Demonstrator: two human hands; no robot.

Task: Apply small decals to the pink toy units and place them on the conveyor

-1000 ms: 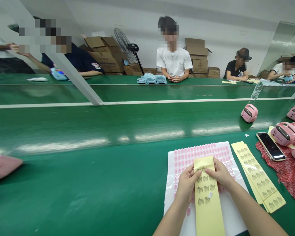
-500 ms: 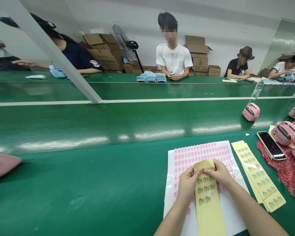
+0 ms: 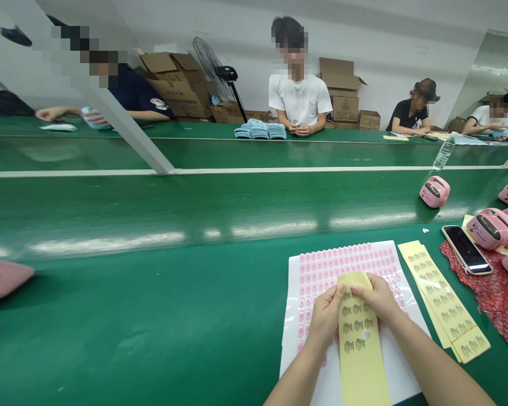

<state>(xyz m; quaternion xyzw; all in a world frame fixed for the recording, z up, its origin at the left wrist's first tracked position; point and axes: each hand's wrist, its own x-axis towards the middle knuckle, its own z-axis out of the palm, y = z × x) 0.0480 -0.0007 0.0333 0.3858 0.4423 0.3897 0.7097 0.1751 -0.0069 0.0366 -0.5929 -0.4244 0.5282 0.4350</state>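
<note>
Both my hands grip the upper end of a yellow sticker strip printed with small dark text labels. My left hand pinches its left edge between thumb and fingers. On the right edge, my right hand holds it the same way. A small white oval piece lies on the strip among the labels. Beneath the strip and my hands is a white sheet carrying rows of small pink oval stickers; my hands cover part of them. Right of the sheet, more yellow label strips lie overlapped.
A phone and several pink toy-like cases sit by red bubble wrap at right. Another pink case and a tilted bottle stand farther back. A pink object is at left. People sit across the green table.
The strip's top edge, bent over before, now lies flatter. My hands have barely shifted and still hold it. Across the table, the person at left has leaned and moved an arm.
</note>
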